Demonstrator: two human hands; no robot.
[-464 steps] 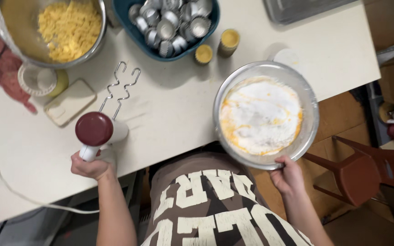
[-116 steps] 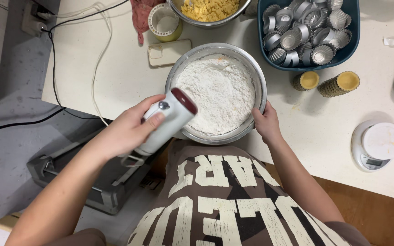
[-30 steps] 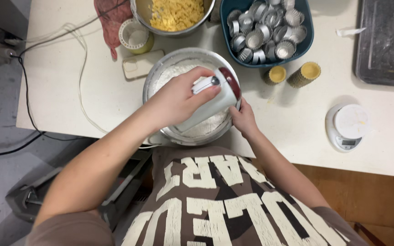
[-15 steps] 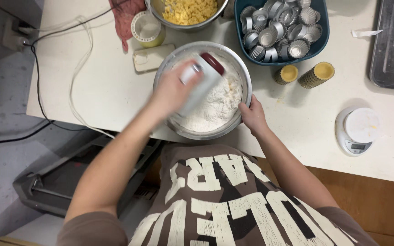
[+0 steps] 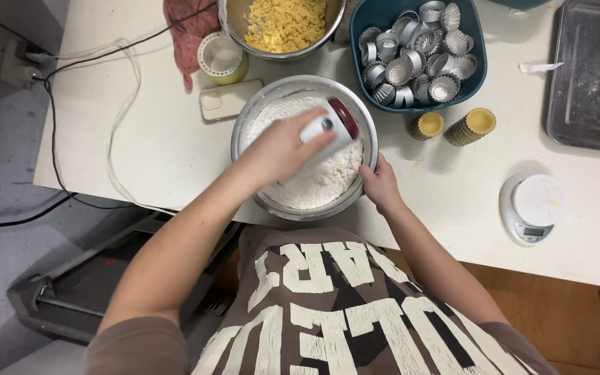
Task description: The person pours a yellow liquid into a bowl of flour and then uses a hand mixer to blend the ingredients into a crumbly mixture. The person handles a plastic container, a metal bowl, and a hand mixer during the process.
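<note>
A steel mixing bowl (image 5: 246, 125) full of white flour (image 5: 328, 180) stands at the near edge of the white table (image 5: 154, 139). My left hand (image 5: 276, 149) grips a white hand mixer with a red end (image 5: 333, 125) and holds it over the flour, inside the bowl. My right hand (image 5: 381, 184) clasps the bowl's right rim. The beaters are hidden under the mixer and my hand.
Behind the bowl are a second steel bowl of yellow crumbs (image 5: 282, 24), a blue tub of small metal tart tins (image 5: 418, 52), two filled tart tins (image 5: 453, 125), a phone (image 5: 227, 101), a lidded jar (image 5: 222, 57). A kitchen scale (image 5: 535, 207) and dark tray (image 5: 592, 76) lie right. Cords (image 5: 85, 76) trail left.
The mixer, earlier lying on the table and then held beside the bowl, is now over the flour. Within the last second my left hand shifted it slightly across the bowl.
</note>
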